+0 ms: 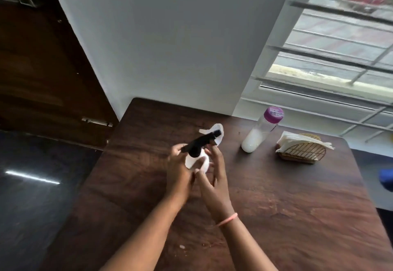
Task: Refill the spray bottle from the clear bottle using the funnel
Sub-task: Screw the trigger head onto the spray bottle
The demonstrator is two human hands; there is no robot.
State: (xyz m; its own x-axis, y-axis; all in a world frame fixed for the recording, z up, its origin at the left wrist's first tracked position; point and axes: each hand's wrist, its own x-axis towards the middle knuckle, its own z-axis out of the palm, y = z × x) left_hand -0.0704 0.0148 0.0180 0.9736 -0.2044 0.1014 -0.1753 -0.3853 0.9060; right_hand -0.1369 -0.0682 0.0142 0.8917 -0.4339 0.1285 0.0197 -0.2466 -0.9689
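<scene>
A small white spray bottle (pixel 196 161) with a black trigger head sits between both hands over the middle of the brown table (pixel 276 196). My left hand (pixel 179 171) grips the bottle's body from the left, thumb across its front. My right hand (pixel 213 175) is at the bottle's right side with fingers reaching up by the black collar; how firmly it holds cannot be told. A white funnel (pixel 217 131) lies on the table just behind the spray head, partly hidden. The clear bottle (pixel 260 131) with a purple cap stands to the right, white liquid in its lower part.
A wicker holder (pixel 302 152) with white napkins stands at the table's right. A white wall borders the table's far edge and a barred window (pixel 331 58) lies beyond the right side. A dark wooden door is at the left. A blue object (pixel 387 179) shows at the right edge.
</scene>
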